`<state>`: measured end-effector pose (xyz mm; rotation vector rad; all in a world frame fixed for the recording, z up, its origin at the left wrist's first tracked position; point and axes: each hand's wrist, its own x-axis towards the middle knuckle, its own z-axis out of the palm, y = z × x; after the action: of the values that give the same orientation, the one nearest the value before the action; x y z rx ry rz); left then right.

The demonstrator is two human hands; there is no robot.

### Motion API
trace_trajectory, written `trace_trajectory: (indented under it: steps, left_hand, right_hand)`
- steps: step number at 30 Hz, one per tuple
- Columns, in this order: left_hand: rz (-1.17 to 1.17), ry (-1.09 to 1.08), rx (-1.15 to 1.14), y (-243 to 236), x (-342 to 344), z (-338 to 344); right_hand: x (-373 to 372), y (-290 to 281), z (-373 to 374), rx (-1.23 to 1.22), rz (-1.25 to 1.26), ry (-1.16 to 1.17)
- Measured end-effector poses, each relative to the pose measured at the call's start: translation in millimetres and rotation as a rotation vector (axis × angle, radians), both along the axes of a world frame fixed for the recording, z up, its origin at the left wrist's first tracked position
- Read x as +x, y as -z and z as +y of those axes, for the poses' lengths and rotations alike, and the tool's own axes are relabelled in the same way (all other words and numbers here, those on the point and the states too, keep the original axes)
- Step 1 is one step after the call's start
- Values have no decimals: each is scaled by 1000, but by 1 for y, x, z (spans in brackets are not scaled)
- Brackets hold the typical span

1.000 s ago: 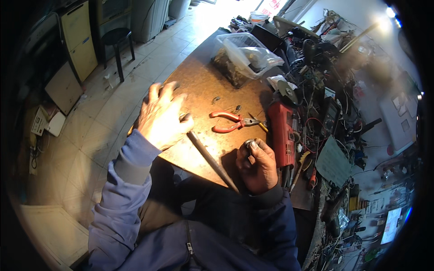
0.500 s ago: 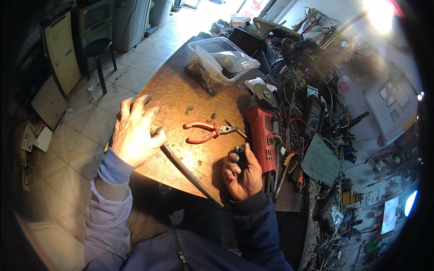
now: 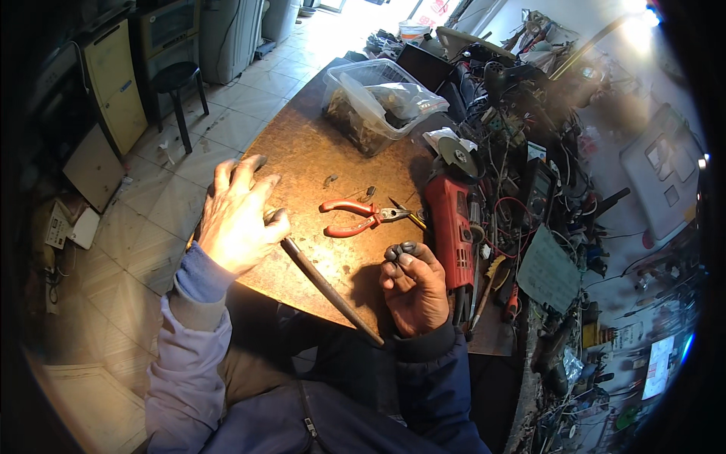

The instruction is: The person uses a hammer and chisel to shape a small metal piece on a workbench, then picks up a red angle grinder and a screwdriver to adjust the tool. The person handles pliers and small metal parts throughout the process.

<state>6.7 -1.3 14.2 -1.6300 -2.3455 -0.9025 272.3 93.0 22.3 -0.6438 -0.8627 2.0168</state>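
Dark grey and slim, a long rod slants across the lower middle of the frame, its upper end at the thumb of the left hand; that grip has its fingers spread, and whether it clasps the rod cannot be told. Right of centre, the right hand has its grip closed on a small dark piece, mostly hidden by fingers. Red-handled metal pliers lie mid-frame on the brown wooden surface, left of a red angle grinder.
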Motion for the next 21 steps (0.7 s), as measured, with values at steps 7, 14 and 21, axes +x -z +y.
trace_trajectory:
  steps: [7,14,21]
  left_hand:
    - [7,2,6,1,0,1]
    - [-6,-2,16,1,0,1]
    - [13,2,17,2,0,1]
  right_hand:
    - [1,0,2,-31,89,-87]
    - [4,1,4,-92,230,-130]
    - [4,-1,4,-125,201,-129]
